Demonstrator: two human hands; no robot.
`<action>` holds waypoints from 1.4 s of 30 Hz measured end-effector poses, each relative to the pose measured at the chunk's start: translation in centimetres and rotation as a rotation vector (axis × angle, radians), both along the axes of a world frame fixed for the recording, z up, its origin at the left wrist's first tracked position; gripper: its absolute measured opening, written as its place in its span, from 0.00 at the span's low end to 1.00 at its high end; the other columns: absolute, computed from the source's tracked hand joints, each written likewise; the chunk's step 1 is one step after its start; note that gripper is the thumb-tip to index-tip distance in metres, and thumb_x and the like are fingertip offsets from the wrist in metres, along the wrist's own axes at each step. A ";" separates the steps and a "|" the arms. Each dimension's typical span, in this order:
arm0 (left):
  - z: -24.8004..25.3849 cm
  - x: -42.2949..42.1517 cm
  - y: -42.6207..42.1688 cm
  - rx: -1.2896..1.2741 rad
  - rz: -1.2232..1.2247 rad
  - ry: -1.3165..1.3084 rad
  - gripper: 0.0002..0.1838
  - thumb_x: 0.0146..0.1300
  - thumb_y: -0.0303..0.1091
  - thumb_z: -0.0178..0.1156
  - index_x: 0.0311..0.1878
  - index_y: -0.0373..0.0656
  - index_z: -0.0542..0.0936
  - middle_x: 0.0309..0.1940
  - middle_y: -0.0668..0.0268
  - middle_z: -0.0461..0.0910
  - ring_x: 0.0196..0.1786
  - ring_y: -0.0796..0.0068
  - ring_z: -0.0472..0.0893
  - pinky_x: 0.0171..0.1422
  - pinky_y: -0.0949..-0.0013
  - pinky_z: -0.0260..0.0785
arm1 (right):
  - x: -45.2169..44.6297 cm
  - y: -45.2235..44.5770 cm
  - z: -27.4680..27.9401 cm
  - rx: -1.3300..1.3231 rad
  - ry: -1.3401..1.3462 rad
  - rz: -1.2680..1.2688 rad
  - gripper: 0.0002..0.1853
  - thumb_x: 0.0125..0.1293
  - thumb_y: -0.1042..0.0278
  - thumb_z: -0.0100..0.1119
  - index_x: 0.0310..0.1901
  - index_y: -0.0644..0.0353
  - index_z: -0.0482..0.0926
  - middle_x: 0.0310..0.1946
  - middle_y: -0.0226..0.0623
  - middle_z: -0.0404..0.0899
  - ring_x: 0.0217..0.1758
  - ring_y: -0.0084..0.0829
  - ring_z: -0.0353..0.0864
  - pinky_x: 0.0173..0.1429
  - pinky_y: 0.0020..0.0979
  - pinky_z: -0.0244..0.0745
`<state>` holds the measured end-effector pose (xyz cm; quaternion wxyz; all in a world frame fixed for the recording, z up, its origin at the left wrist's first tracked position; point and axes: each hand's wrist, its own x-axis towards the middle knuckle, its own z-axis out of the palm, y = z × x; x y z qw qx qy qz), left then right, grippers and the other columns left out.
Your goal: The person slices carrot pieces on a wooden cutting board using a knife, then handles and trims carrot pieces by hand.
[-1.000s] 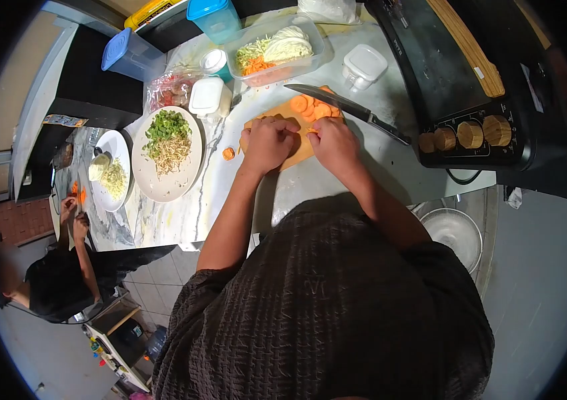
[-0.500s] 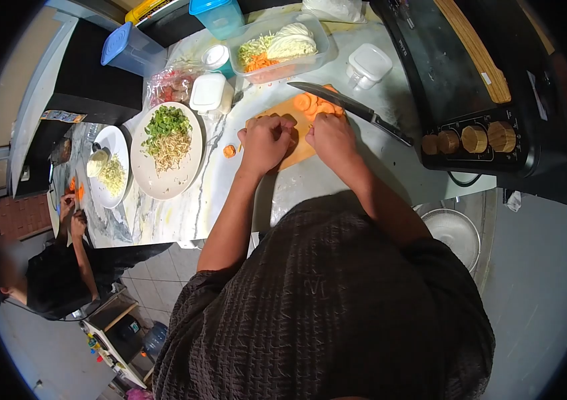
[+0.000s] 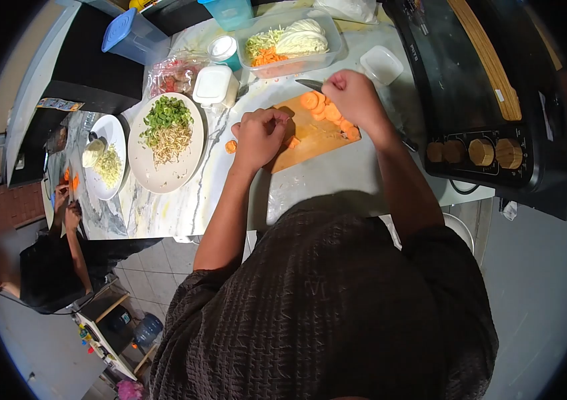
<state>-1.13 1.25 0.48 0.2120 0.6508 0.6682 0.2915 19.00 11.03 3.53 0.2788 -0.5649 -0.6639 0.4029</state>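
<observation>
1. Right hand has moved off the lower part of the cutting board since the earlier frame, to beyond the slices; left hand keeps roughly its place at the board's left end.
2. Grip, right: fingers curled, tips drawn close together; cannot tell whether anything is pinched. Grip, left: fingers bent inward, thumb close; contents hidden, cannot tell.
3. Carrot slices lie on the far right part of the board, just beside and partly behind the right hand. Small carrot piece lies on the board next to the left fingertips.
4. Change: more slices and more bare board show, where the right hand earlier covered them.
5. Knife lies beyond the board; right hand and forearm hide its middle, in the way of that view.
6. Carrot end sits on the counter, left of the left hand.
7. Farther out: clear container with shredded vegetables beyond; plate of greens and sprouts to the left; black griddle to the right.
</observation>
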 end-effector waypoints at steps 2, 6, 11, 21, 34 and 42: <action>0.3 -0.2 -0.1 -0.026 0.018 -0.013 0.07 0.61 0.33 0.63 0.40 0.44 0.86 0.34 0.65 0.84 0.32 0.73 0.79 0.40 0.70 0.62 | -1.1 1.9 0.5 0.082 -0.045 0.019 0.15 0.59 0.62 0.62 0.37 0.68 0.81 0.30 0.38 0.85 0.32 0.26 0.82 0.41 0.29 0.76; -0.2 -1.2 -0.5 0.026 0.039 -0.040 0.07 0.61 0.34 0.63 0.40 0.44 0.86 0.34 0.65 0.84 0.32 0.73 0.78 0.39 0.70 0.62 | -4.5 5.3 1.9 0.130 -0.029 0.107 0.16 0.59 0.60 0.62 0.37 0.67 0.83 0.30 0.38 0.85 0.33 0.26 0.83 0.43 0.29 0.76; 0.4 -1.8 -0.8 0.006 0.075 -0.011 0.08 0.61 0.34 0.63 0.41 0.44 0.86 0.33 0.65 0.83 0.32 0.73 0.78 0.41 0.69 0.63 | -8.8 8.3 0.9 0.241 -0.069 0.160 0.16 0.55 0.55 0.63 0.38 0.59 0.86 0.33 0.44 0.85 0.39 0.41 0.86 0.47 0.37 0.79; -0.9 -2.1 -0.4 -0.030 0.087 -0.139 0.08 0.60 0.31 0.64 0.41 0.41 0.85 0.30 0.65 0.82 0.30 0.75 0.77 0.41 0.70 0.65 | -8.3 7.5 1.2 0.243 -0.108 0.143 0.10 0.58 0.66 0.60 0.39 0.55 0.86 0.35 0.38 0.87 0.39 0.40 0.86 0.48 0.35 0.80; 0.3 2.0 0.9 -0.014 -0.155 0.049 0.07 0.56 0.37 0.67 0.39 0.55 0.85 0.33 0.73 0.79 0.46 0.66 0.73 0.49 0.60 0.53 | -0.7 -0.3 0.0 0.380 0.017 0.056 0.07 0.58 0.70 0.62 0.37 0.61 0.82 0.30 0.42 0.83 0.35 0.42 0.84 0.41 0.37 0.77; -0.1 3.3 1.7 -0.049 -0.209 0.149 0.04 0.55 0.35 0.67 0.35 0.56 0.84 0.38 0.71 0.78 0.50 0.64 0.72 0.52 0.58 0.54 | 3.6 -5.7 -1.7 0.236 -0.024 0.085 0.03 0.56 0.74 0.64 0.33 0.60 0.81 0.29 0.41 0.79 0.33 0.42 0.80 0.39 0.37 0.75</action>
